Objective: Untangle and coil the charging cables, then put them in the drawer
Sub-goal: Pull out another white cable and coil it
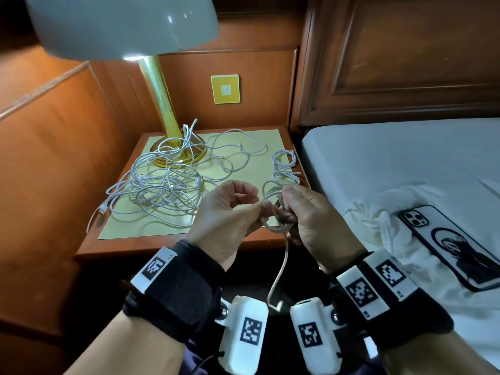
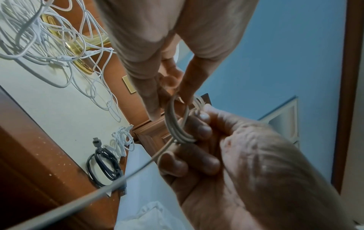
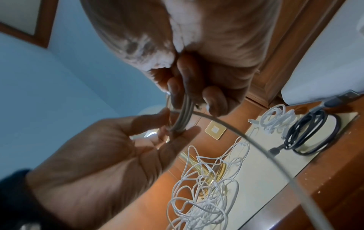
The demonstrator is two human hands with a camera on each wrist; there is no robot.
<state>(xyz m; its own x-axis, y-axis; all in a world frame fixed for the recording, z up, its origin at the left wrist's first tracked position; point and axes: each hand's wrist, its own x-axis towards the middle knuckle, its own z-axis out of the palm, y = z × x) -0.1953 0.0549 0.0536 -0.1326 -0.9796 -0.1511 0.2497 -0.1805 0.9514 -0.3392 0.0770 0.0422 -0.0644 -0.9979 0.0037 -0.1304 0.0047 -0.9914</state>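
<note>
The right hand (image 3: 206, 54) grips a small coil of grey cable (image 3: 182, 118), and the left hand (image 3: 110, 155) pinches the coil's other side. On the nightstand (image 3: 331, 183) beyond lies a white tangle (image 3: 202, 194). Well apart from it, a coiled white cable (image 3: 277, 118) sits just beside a coiled black cable (image 3: 313, 133).

warm lamp (image 1: 121, 25) glow w/ glare, wrist views blurry, edges warped.
</note>
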